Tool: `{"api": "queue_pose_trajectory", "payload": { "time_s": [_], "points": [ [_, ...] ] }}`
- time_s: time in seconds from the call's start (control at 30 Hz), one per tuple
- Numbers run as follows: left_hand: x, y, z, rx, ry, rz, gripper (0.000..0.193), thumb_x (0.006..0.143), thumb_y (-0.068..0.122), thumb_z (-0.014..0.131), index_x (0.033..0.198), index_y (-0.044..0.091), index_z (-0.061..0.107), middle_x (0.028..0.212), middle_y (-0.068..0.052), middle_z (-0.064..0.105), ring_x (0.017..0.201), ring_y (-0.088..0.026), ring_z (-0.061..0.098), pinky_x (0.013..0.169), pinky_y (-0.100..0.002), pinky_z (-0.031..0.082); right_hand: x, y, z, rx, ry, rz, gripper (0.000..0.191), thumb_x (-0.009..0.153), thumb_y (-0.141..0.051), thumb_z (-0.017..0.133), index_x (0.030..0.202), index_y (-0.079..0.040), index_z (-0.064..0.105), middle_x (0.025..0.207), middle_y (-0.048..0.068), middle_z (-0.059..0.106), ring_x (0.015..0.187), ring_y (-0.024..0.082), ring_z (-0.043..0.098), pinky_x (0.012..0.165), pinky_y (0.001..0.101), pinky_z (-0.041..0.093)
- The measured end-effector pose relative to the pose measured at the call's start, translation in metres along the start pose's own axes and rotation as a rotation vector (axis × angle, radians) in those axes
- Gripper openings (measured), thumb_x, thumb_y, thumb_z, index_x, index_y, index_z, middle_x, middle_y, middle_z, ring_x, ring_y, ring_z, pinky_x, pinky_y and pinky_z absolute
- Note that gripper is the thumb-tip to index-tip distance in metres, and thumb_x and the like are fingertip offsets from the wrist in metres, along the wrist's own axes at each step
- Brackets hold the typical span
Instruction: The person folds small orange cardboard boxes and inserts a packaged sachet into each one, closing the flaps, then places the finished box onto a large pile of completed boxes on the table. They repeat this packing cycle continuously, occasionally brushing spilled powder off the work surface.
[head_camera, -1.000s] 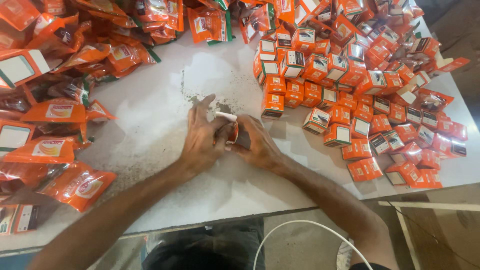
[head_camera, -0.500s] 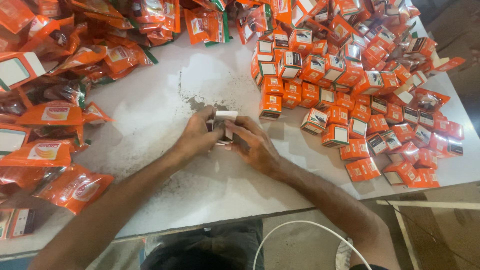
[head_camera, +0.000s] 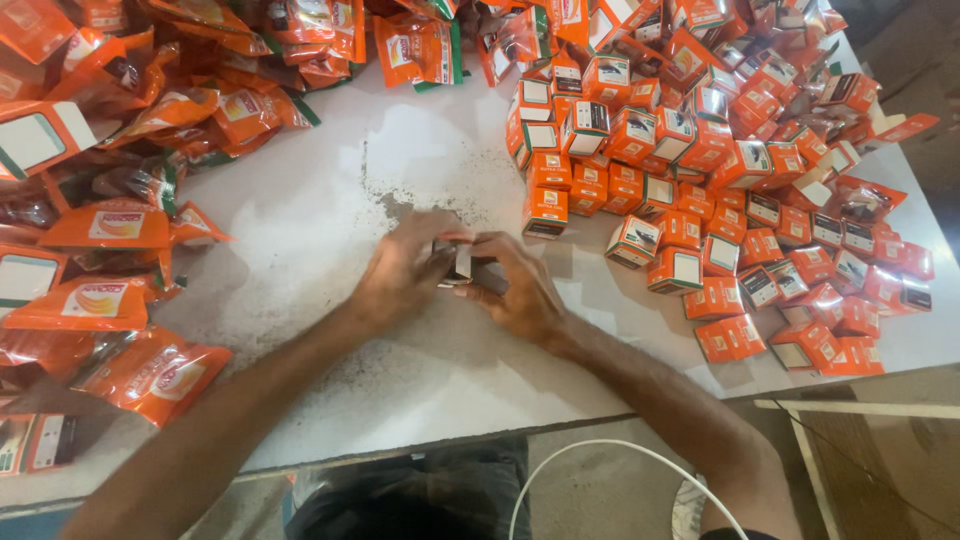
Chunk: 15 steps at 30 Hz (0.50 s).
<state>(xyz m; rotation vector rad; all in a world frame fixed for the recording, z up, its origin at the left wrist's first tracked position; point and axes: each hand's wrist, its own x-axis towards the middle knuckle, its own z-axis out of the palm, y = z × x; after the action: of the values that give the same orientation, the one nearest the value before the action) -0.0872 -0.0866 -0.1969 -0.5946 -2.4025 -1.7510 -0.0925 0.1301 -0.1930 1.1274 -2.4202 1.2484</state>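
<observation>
We see two bare hands meeting in the middle of a white table (head_camera: 330, 210). The left hand (head_camera: 400, 275) and the right hand (head_camera: 515, 290) both curl around one small box (head_camera: 462, 262), which sits between their fingertips, just above the table top. The left hand's fingers are bent in close and pinch the left side of the box. The right hand cups it from the right, with the fingers folded over the top. We can only see a pale flat side of the box, with a darker part beside it; the rest is hidden by the fingers. The table top looks smooth but worn, with a rough grey scuffed patch (head_camera: 420, 185) just past the hands. On the right, far and near, lies a big heap of small orange boxes (head_camera: 720, 150). They are square-cornered cardboard, many with a white or dark panel on one face, and some lie tipped on their sides. On the left lies a pile of orange pouches (head_camera: 110, 230). They are soft, shiny and crinkly, with flat sealed edges, and a few have a white window. More pouches run along the far edge. A thin white cable (head_camera: 600, 455) curves below the near edge of the table.
</observation>
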Motion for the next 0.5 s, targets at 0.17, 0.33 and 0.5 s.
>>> {"api": "queue_pose_trajectory", "payload": {
  "time_s": [0.17,0.33,0.5],
  "points": [
    [-0.013,0.0,-0.008,0.373,-0.084,0.385,0.044,0.078,0.013,0.083,0.117,0.0,0.068,0.134,-0.022,0.064,0.129,-0.039,0.059,0.101,-0.043,0.054,-0.007,0.012,0.004,0.078,0.022,0.095,0.062,0.079,-0.021,0.091,0.118,-0.004,0.046,0.122,0.017,0.067,0.109,0.033,0.07,0.093,0.0409,0.055],
    [-0.012,-0.007,-0.003,0.29,-0.035,0.287,0.033,0.086,0.011,0.079,0.116,0.003,0.068,0.136,-0.016,0.067,0.135,-0.036,0.059,0.102,-0.043,0.057,-0.008,0.015,0.007,0.096,0.012,0.097,0.061,0.083,-0.019,0.09,0.121,-0.006,0.045,0.126,0.016,0.068,0.109,0.03,0.072,0.094,0.04,0.057],
    [-0.011,-0.004,-0.007,0.399,-0.114,0.435,0.024,0.087,0.018,0.081,0.101,0.004,0.067,0.142,-0.02,0.061,0.138,-0.039,0.055,0.102,-0.044,0.056,-0.007,0.011,0.002,0.072,-0.003,0.062,0.063,0.083,-0.015,0.089,0.125,-0.005,0.043,0.126,0.018,0.066,0.112,0.035,0.07,0.094,0.0423,0.056]
  ]
}}
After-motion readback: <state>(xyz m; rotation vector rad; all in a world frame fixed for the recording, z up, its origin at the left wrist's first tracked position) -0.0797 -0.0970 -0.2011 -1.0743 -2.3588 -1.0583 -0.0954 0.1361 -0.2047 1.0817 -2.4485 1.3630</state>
